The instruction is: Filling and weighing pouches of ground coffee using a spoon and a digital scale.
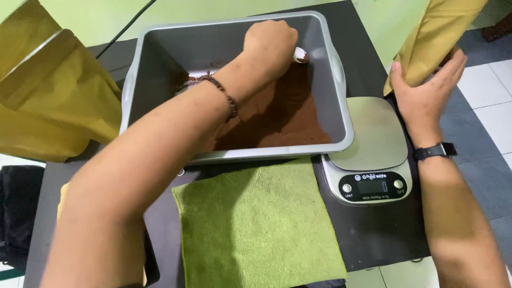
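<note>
— What colours were there?
— A grey tub (pixel 160 48) of reddish-brown powder (pixel 277 117), a green cloth (pixel 256 229), and mustard-yellow pouches (pixel 53 101).
— And the scale (pixel 373 144)?
— Silver, with a black display panel, on a black table (pixel 378 234).

Brightness: even, soft daylight-like light; nothing dim, colours slightly washed.
Source: appears to come from above and the far side; cannot tell the exact lamp or window.
Shadows: left forearm throws a soft shadow inside the grey tub (pixel 160 58); brown powder (pixel 277 114) darkest near the tub's near wall.
Glare: pale sheen on the scale (pixel 373 133) platform; small bright spot on the spoon (pixel 301 53) by the left hand (pixel 269 42).
Blur: yellow pouch (pixel 434 37) at the right hand (pixel 424 90) slightly smeared; green cloth (pixel 258 224) weave sharp.
Focus: near forearms at the bottom edge soft.
Distortion: wide-angle stretch at corners; black surface (pixel 373 234) edges splay outward.
</note>
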